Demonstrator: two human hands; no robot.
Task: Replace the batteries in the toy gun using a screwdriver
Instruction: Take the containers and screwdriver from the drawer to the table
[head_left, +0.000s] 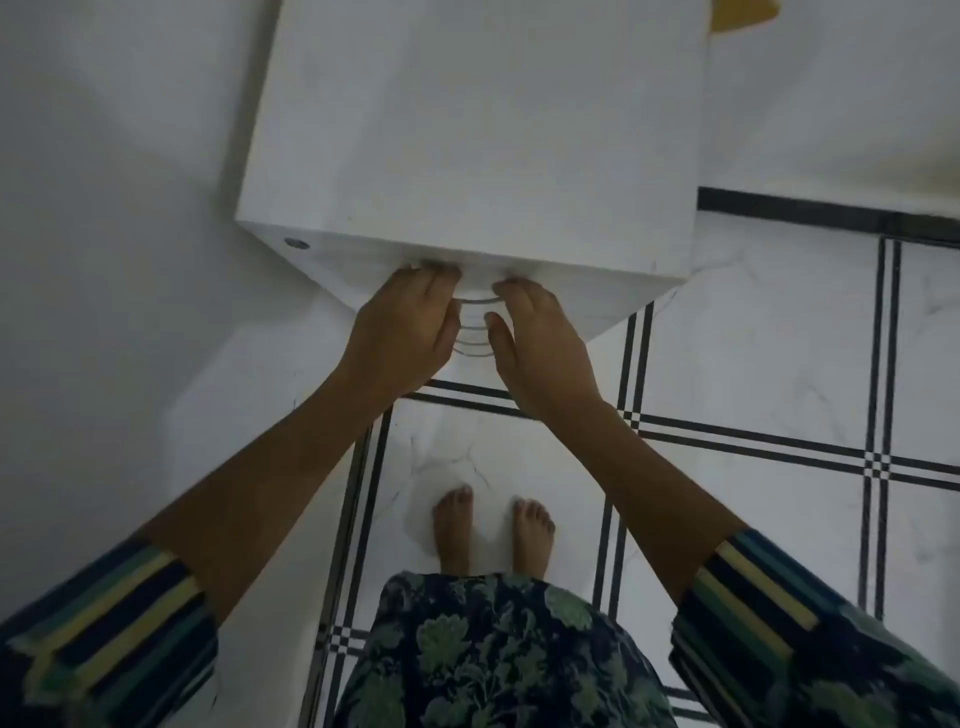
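Note:
No toy gun, screwdriver or battery is in view. A white cabinet (467, 130) stands against the wall, seen from above. Its front carries several curved metal drawer handles (475, 332), stacked one below another. My left hand (410, 322) and my right hand (540, 348) are on that front, one on each side of the handles. The fingers of both hands bend over the top drawer's upper edge, just under the cabinet top. My right thumb sticks out toward the handles.
A small round metal fitting (296, 243) sits at the front's left corner. A white wall is on the left. The floor (753, 338) is white tile with black lines, and my bare feet (493, 525) stand on it. A yellow object (743, 13) shows at the top right.

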